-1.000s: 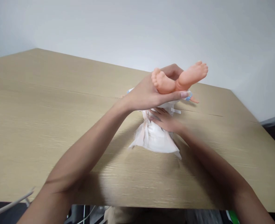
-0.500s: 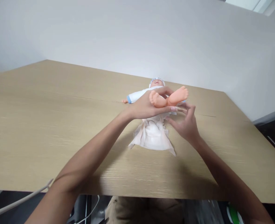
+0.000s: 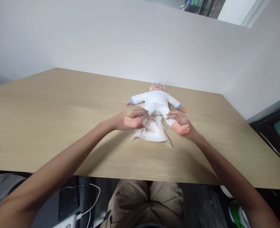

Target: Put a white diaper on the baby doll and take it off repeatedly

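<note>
Left hand (image 3: 125, 119): fingers curled over the lower leg on the scene-left side of a baby doll in a white suit with blue cuffs (image 3: 157, 102). The grip is closed just above the bare foot, which pokes out on the near side.

Right hand (image 3: 183, 119): fingers closed round the other lower leg, scene-right, with the foot showing below the knuckles. Thumb hidden. Both hands are equally near, one to each leg, with the legs spread apart between them.

Baby doll: on its back, long axis running near to far. The capped head is at the far end towards the wall, the feet towards the person, and the arms are out to either side. It lies dead ahead of the hands, slightly right of the table's middle.

Under the hips and between the legs: a crumpled white disposable nappy (image 3: 154, 134), open, with its near edge fanned out on the light wood-grain table (image 3: 59, 110).

Below the near table edge: khaki-trousered knees (image 3: 144, 199) and a white cable (image 3: 92, 193).
</note>
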Available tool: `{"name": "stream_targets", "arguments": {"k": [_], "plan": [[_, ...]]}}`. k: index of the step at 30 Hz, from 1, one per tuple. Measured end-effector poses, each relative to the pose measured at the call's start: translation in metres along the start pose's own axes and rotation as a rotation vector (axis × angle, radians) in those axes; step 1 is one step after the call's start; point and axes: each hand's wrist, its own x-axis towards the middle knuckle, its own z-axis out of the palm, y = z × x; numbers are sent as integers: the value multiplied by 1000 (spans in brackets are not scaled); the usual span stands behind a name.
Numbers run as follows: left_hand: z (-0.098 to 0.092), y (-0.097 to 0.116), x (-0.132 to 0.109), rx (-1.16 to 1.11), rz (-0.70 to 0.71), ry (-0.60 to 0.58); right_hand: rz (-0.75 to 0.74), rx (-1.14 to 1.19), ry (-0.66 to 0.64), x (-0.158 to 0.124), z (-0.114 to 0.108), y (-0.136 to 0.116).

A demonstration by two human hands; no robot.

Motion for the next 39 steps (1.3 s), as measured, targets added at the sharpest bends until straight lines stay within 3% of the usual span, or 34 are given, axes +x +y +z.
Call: {"name": "stream_targets", "arguments": {"k": [4,9,15,20,25,29,34,39], "plan": [[24,-30,-32,29,143,-17,-113,-39,-30,-22,15,7],[45,-44,-48,86,110,-92,-96,-71,-113,-36,27,13],[36,-35,-46,66,59,-157,-71,133,-165,-31,3,7],[33,-17,-43,42,-47,-201,69,28,-212,-22,-8,-37],[68,-11,-42,172,-122,-57,178,-260,-263,-18,16,-78],[84,-4,-41,261,-132,-11,297,-315,-223,-12,27,-79],[70,6,-39,222,-212,93,324,-238,-142,-6,22,-59],[55,-20,-17,81,-310,323,456,-70,-1,10,19,-31]]}}
